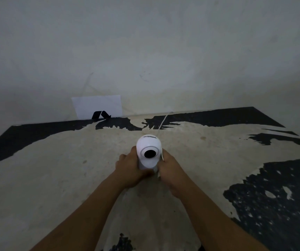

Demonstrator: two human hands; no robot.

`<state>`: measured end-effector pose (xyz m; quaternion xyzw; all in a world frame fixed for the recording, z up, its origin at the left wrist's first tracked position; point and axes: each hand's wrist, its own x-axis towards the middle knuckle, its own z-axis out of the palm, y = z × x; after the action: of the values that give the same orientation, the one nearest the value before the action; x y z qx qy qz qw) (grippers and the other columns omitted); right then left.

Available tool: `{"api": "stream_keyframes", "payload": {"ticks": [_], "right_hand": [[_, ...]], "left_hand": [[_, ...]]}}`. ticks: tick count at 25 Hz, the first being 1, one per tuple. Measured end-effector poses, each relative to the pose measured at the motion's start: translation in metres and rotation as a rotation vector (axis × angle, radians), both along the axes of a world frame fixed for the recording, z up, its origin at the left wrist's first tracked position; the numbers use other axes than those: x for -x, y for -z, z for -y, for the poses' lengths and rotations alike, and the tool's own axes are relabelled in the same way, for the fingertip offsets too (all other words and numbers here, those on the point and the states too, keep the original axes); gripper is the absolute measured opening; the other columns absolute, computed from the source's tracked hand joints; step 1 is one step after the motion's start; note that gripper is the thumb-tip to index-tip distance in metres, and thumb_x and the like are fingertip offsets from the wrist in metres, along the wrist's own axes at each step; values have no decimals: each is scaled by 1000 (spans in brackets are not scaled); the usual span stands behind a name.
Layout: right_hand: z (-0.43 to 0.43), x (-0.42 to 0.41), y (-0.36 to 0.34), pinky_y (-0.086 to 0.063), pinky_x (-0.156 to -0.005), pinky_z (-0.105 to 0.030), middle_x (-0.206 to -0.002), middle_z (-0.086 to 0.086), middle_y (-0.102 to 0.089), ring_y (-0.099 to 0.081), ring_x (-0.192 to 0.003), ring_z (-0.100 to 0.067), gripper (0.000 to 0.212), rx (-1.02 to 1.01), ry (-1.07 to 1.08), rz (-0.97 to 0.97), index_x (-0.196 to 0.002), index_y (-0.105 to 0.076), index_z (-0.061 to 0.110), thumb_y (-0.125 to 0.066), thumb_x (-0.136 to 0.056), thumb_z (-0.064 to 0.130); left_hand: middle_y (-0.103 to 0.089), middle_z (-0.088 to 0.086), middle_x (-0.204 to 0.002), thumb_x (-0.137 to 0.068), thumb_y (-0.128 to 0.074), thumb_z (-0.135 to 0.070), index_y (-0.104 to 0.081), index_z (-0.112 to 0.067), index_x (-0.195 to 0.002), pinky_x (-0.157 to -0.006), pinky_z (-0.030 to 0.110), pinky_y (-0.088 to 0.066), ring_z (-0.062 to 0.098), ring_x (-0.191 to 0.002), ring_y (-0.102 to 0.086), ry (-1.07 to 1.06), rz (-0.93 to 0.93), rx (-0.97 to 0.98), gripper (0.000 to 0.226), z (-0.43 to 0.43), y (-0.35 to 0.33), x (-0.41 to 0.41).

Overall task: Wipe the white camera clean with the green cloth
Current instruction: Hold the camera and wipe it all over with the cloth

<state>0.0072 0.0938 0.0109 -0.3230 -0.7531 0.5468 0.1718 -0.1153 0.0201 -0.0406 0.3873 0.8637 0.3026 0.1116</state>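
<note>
Both hands, left hand [130, 166] and right hand [171, 169], clasp the rounded white plastic camera [148, 151]; no green cloth visible, so fetching it probably comes next.

Small dark lettering on top of the white camera [148, 148], too blurred to read; white paper [97, 106] shows a black logo, wordless.

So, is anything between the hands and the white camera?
No. The left hand and right hand already hold the white camera at its sides. Its white cable trails behind. No green cloth is visible.
</note>
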Motion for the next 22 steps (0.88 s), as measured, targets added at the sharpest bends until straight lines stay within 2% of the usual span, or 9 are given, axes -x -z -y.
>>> {"api": "stream_keyframes", "payload": {"ticks": [5,9,13,16,18,20,22], "right_hand": [[13,-10,-5,-25,-116,-37,-159,-8,-23,-27,-143,-26,60,-86,11,4,-151,-11,20,-36,-98,10],[0,5,-18,-29,-112,-37,-157,-9,-26,-32,-141,-27,59,-130,7,-4,-150,-15,23,-36,-97,7],[6,-1,0,-26,-115,-37,-153,-11,-35,-34,-139,-27,54,-44,-13,45,-147,-24,16,-43,-97,17],[17,-14,3,-22,-115,-33,-158,-9,-24,-26,-143,-25,59,-75,-38,62,-151,-11,17,-39,-99,15],[14,-14,-8,-23,-115,-33,-160,-7,-20,-24,-144,-25,61,-116,-20,22,-151,-8,19,-36,-98,9],[4,-6,-21,-24,-114,-34,-160,-6,-20,-25,-144,-25,57,-148,-26,-2,-150,-14,20,-35,-98,8],[-7,3,-26,-34,-109,-37,-155,-9,-32,-37,-137,-27,53,-80,-24,-16,-148,-26,20,-36,-97,8]], "left_hand": [[-53,2,-130,-54,-65,-68,-23,-36,-134,-95,41,-38,28,-115,-47,-3,-7,29,95,0,-1,1],[-54,2,-131,-51,-61,-70,-24,-31,-135,-98,45,-42,28,-114,-50,2,-10,44,100,0,-3,0],[-55,1,-130,-51,-65,-70,-26,-33,-134,-96,48,-46,26,-113,-53,24,32,-26,100,0,-3,1],[-53,3,-132,-54,-66,-67,-26,-32,-135,-98,48,-44,27,-116,-51,25,41,-33,97,-1,-2,0],[-52,5,-133,-55,-69,-62,-25,-29,-137,-99,49,-44,29,-117,-50,18,43,-17,98,-2,-4,0],[-53,6,-133,-49,-64,-66,-24,-27,-137,-99,50,-44,30,-117,-50,15,47,4,105,-1,-7,-1],[-54,5,-131,-44,-61,-69,-23,-28,-137,-97,49,-45,29,-114,-52,17,51,15,109,0,-7,-2]]}}
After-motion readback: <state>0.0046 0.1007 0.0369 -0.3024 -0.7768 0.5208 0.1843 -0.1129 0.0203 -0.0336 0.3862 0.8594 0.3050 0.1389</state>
